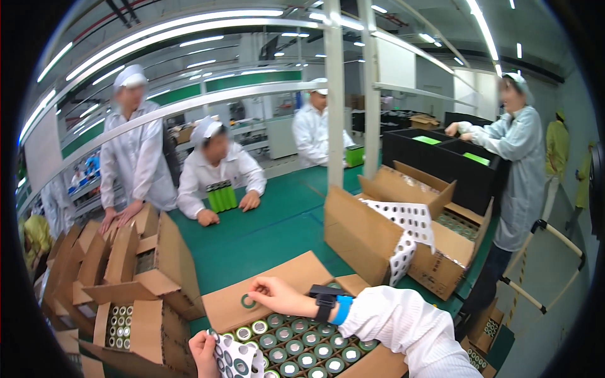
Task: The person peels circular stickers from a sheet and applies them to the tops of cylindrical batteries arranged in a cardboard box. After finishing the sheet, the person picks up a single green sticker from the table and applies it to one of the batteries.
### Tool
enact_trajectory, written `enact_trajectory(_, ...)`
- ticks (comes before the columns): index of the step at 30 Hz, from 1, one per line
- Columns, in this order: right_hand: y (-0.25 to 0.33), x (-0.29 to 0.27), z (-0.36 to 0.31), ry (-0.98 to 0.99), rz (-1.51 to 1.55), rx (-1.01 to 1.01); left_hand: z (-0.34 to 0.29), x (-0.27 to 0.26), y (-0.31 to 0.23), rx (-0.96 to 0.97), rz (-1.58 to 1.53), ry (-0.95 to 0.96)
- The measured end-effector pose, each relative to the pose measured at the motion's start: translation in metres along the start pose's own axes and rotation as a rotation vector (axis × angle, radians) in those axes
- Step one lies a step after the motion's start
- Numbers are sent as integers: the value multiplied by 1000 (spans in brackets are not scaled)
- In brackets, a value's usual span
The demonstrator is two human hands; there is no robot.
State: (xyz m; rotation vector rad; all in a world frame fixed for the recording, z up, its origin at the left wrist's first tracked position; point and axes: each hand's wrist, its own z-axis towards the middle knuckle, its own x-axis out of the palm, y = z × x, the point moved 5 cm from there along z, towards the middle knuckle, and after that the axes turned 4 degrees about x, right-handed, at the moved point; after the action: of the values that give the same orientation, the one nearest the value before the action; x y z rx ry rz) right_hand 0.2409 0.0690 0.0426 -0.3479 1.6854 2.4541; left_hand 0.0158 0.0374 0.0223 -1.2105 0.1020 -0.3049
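Note:
My right hand (pixel 272 295) pinches a small green insulating ring (pixel 248 301) above the far left part of an open cardboard box (pixel 268 286). Cylindrical battery cells (pixel 294 347) stand upright in that box, in a divider grid. Many of their tops look green-ringed; a few near the left side show bright metal ends with light green edges. At the box's near left corner my left hand (pixel 201 353) grips a white backing sheet (pixel 222 360) with green rings on it. The sheet is curled and covers some cells.
More open cartons (pixel 142 334) with cells crowd the left. A large carton (pixel 435 274) with white perforated sheets (pixel 403 220) stands right on the green table (pixel 252 236). Co-workers sit and stand around; one handles a green cell pack (pixel 222 196). Black bins (pixel 435 160) stand far right.

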Motion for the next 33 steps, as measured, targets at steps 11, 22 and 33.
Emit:
enact_trajectory(11, 15, -4, -10, 124, -79, 51, 6, -15, 25, 18, -250, -34)
enact_trajectory(22, 11, 9, -20, 220, -343, -94, 6, -19, 26, 20, -253, -19)
enact_trajectory(33, 12, 15, -23, 236, -391, -137, 7, -17, 23, 32, -276, -14)
